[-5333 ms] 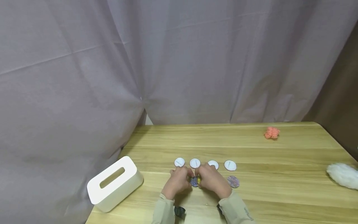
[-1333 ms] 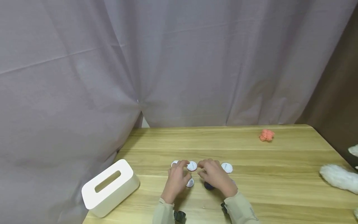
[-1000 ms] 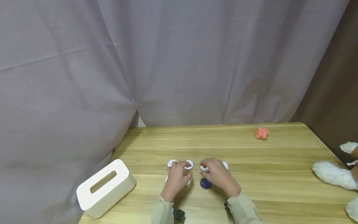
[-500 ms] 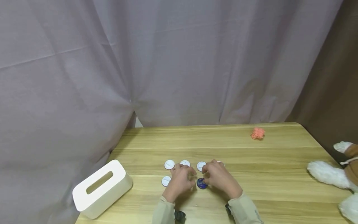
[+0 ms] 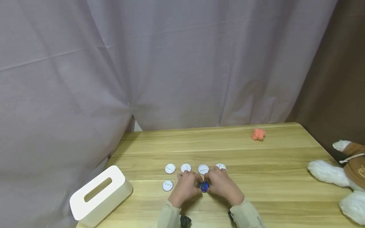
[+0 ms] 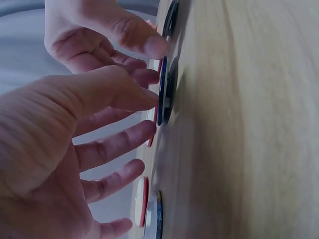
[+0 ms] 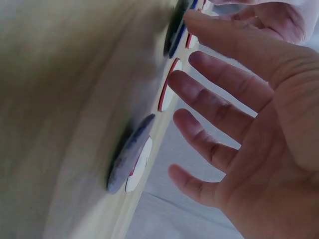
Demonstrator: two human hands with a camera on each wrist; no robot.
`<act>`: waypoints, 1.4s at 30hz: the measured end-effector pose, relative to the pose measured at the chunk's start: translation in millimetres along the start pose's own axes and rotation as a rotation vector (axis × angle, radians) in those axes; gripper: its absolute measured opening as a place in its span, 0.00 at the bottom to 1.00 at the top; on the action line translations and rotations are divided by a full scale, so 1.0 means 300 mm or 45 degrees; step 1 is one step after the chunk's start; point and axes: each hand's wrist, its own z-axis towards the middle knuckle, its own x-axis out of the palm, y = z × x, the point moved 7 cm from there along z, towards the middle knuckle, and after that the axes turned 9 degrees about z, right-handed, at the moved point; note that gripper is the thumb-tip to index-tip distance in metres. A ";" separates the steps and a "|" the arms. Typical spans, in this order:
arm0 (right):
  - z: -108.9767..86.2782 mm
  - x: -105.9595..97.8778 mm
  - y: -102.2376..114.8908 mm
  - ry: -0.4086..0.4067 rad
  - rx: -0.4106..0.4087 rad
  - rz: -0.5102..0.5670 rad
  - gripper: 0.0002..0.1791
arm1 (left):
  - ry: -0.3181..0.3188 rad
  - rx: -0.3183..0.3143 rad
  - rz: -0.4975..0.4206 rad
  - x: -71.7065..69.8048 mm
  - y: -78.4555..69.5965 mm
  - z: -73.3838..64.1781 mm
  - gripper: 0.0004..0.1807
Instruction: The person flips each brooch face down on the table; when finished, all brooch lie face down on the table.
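A round dark blue button badge is between my two hands, just over the table. My left hand pinches its left edge, and my right hand has the right edge. The left wrist view shows the blue badge edge-on, its back toward the wood, with both thumbs against it. Behind the hands lies a row of white-backed badges, the rightmost partly covered by my right hand. One more white-backed badge rests left of my left hand. A patterned badge appears beside my right hand in the right wrist view.
A white tissue box stands at the table's left edge. Far back on the right sits a small coral-coloured bundle. A plush toy with white furry limbs is at the right edge. A grey curtain hangs behind the table.
Earlier both hands held a patterned badge; later a white-backed one lay by the left hand. Since then both hands have closed in on the blue badge. The head view has turned rightward.
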 end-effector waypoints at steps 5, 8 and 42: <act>-0.007 0.013 0.003 -0.023 -0.055 -0.024 0.15 | 0.013 0.000 0.029 0.002 -0.002 -0.008 0.16; -0.008 0.013 0.010 -0.020 -0.078 -0.025 0.16 | 0.008 0.004 0.037 -0.001 -0.007 -0.008 0.16; 0.000 -0.019 0.005 -0.018 -0.062 0.136 0.11 | -0.127 0.031 0.008 -0.050 0.007 -0.001 0.10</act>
